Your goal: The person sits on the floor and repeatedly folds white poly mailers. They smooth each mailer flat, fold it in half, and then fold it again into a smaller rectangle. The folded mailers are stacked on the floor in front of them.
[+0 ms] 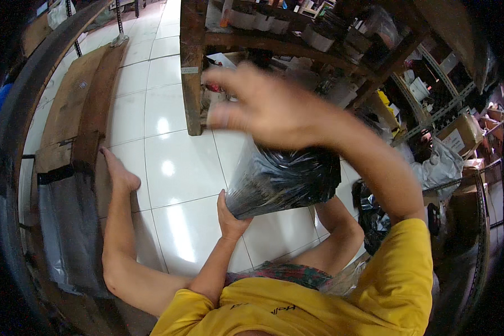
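A bulky bundle in shiny black plastic [291,178] stands slanted above the floor between my legs, its left side showing a paler, translucent film. My left hand [232,220] grips its lower left corner, fingers partly hidden behind it. Over the bundle's top passes my right hand [263,106], raised and smeared by motion. Its thumb and fingers look spread apart, with nothing visible between them. The right hand covers part of the bundle's upper edge.
Glossy white floor tiles [179,168] lie ahead. A brown cardboard piece [75,106] runs along the left, near my foot. A wooden shelf post [192,67] rises ahead, with cluttered shelves behind it. Black plastic bags [372,210] and a white bag [439,168] sit at right.
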